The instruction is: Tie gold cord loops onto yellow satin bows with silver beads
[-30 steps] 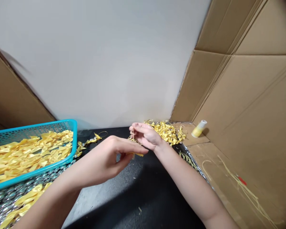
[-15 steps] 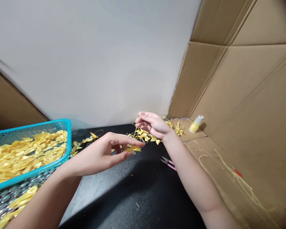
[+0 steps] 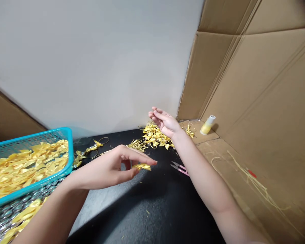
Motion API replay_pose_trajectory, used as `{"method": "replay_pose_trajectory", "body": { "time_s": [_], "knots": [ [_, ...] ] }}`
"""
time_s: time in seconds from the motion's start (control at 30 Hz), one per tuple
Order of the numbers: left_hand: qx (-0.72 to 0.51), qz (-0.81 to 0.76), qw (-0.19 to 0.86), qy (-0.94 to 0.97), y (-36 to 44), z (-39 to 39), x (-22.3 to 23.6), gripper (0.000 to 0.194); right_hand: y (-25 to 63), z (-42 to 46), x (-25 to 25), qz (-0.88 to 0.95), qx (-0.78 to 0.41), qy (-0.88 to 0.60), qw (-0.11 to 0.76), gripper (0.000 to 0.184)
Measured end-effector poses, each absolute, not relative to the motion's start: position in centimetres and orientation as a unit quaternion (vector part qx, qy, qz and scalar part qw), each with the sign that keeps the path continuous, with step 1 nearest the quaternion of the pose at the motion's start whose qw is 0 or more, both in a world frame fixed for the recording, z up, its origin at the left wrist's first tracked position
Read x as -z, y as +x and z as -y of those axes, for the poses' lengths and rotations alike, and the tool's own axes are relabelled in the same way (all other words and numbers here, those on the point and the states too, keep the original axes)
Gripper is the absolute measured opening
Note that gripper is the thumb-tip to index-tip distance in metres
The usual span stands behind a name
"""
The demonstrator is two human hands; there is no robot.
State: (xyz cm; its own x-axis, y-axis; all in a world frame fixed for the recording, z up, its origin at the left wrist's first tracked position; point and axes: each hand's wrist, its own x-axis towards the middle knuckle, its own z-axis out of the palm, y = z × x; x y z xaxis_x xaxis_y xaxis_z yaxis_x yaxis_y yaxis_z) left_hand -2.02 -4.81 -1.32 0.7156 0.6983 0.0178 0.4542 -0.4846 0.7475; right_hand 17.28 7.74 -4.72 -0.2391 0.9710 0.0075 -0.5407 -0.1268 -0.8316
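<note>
My left hand (image 3: 114, 167) is in the middle, above the dark table. Its thumb and curled fingers close on a small yellow ribbon bow (image 3: 143, 166), while the index finger stretches out over it. Farther back and higher, my right hand (image 3: 166, 122) has its thumb and index fingertips pressed together. Whatever thin thing the pinch may hold is too small to make out. Below that hand lies a heap of yellow bows (image 3: 156, 135) with beads and loops. Thin golden strips (image 3: 137, 145) lie to the left of the heap.
A turquoise basket (image 3: 70, 149) of yellow ribbon pieces stands left, with beads (image 3: 8, 213) before it. Pink-handled thread snips (image 3: 180, 168) lie under my right forearm. A thread spool (image 3: 207, 125) and loose yellow threads (image 3: 254, 183) are on the cardboard at right.
My right hand has risen away from my left hand, uncovering more of the bow heap. My left hand sits slightly lower in view, still with the bow. The view has shifted a little.
</note>
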Motion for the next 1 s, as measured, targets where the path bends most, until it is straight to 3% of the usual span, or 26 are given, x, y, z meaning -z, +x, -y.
{"method": "replay_pose_trajectory", "body": {
  "time_s": [0.4,0.57,0.67,0.87,1.0],
  "knots": [
    [-0.132,-0.322,0.475,0.808,-1.3,4.8,2.1,0.029,17.8,-9.2,6.1,0.339,-0.685,-0.329,0.554,0.023],
    [-0.173,-0.331,0.513,0.773,-1.3,4.9,2.0,0.029,17.7,-8.5,5.4,0.331,-0.703,-0.321,0.541,0.013],
    [-0.209,-0.372,0.486,0.762,-1.0,5.0,1.7,0.030,17.7,-7.6,4.3,0.335,-0.717,-0.306,0.529,0.005],
    [-0.336,-0.467,0.375,0.727,-0.4,5.1,1.8,0.031,17.4,-4.7,1.9,0.413,-0.675,-0.224,0.569,0.022],
    [-0.415,-0.477,0.360,0.686,-0.4,5.0,1.8,0.037,17.0,-2.8,1.2,0.525,-0.617,-0.175,0.560,0.026]
  ]
}}
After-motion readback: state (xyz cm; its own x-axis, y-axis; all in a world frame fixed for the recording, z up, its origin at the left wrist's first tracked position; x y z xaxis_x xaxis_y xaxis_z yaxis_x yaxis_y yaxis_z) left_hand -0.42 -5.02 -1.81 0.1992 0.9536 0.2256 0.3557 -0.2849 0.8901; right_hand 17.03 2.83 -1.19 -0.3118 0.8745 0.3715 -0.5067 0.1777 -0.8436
